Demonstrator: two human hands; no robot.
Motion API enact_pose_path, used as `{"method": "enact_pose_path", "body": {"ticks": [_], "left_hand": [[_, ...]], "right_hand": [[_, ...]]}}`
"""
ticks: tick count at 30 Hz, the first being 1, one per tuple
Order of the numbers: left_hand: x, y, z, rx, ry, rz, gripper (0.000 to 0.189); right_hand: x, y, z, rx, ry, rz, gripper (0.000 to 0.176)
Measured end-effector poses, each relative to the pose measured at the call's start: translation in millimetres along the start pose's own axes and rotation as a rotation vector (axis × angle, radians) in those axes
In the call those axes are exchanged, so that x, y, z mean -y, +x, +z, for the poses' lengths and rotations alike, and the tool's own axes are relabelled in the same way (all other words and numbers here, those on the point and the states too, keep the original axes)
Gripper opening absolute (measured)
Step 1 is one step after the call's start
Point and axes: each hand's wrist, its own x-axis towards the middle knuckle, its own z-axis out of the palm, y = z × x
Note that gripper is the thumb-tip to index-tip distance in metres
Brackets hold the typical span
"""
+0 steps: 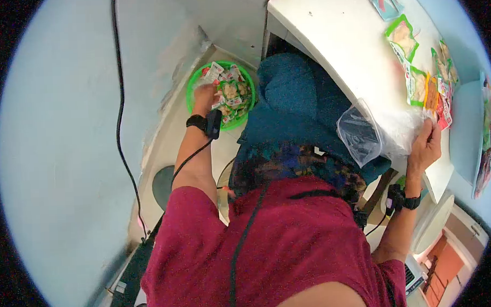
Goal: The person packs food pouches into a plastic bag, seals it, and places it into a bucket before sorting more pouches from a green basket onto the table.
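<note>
My left hand (204, 97) reaches down into a green round basket (192, 104) on the floor, against the small snack packets (232, 93) heaped in it. Its fingers are blurred and partly hidden, so their grip cannot be made out. My right hand (426, 147) is at the edge of the white table (327, 20), with thumb and fingers pinched on the rim of a clear plastic bag (399, 134). The bag's wide end (359, 132) hangs over the table edge above my lap.
Several green-edged packets (402, 37) and an orange packet (431, 93) lie along the table's far side. A light blue bin (468, 129) stands beyond them. A black cable (120, 93) hangs along the wall at left. A round stool (435, 222) is at lower right.
</note>
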Motion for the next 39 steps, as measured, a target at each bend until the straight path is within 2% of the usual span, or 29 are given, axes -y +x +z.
{"method": "enact_pose_path", "body": {"ticks": [2,4,5,7,9,10,13,17,18,21,24,27,30,39], "left_hand": [[82.8,54.6,-33.2,0.037,0.802,0.255,0.028],[109.1,69.6,-44.5,0.089,0.878,0.187,0.033],[122.0,67.7,-50.8,0.111,0.556,-0.013,0.037],[121.8,56.4,-44.4,0.095,0.323,-0.210,0.046],[105.0,47.3,-21.9,0.030,0.502,-0.207,0.058],[112.5,54.2,-20.8,0.019,0.467,-0.133,0.069],[100.9,71.1,-1.0,0.074,0.805,0.063,0.068],[79.6,82.0,22.9,0.189,1.001,0.387,0.074],[93.9,105.2,23.7,0.274,0.879,0.296,0.076],[131.9,132.2,31.5,0.126,1.191,0.543,0.070],[125.5,132.0,36.3,0.182,1.243,0.451,0.065],[128.2,136.9,32.5,0.199,1.296,0.408,0.060],[127.8,137.8,27.6,0.195,1.334,0.386,0.056],[138.0,123.4,14.0,0.175,1.403,0.362,0.043]], "right_hand": [[5.9,-0.1,-0.7,-0.018,-0.038,-0.035,0.020],[5.3,-1.1,-1.9,-0.011,-0.061,-0.016,0.021],[2.7,-1.9,-3.3,0.002,-0.064,0.020,0.021],[3.2,-2.2,-4.3,0.006,-0.079,0.062,0.021],[12.4,-2.8,-5.1,-0.008,-0.107,0.071,0.021],[12.6,-4.2,-5.5,-0.005,-0.117,0.087,0.020],[8.0,-6.2,-6.9,-0.012,-0.120,0.106,0.017],[13.1,-8.1,-12.6,0.028,-0.110,0.111,0.013],[17.8,-7.3,-12.9,0.045,-0.122,0.126,0.012],[23.4,-7.6,-9.5,0.003,-0.078,0.119,0.012],[29.0,-8.4,-12.8,0.036,-0.038,0.160,0.012],[33.4,-6.3,-10.3,0.013,-0.132,0.055,0.013],[32.4,-7.1,-17.2,0.084,-0.173,0.108,0.013],[26.4,-10.0,-14.8,0.040,-0.108,0.069,0.015]]}}
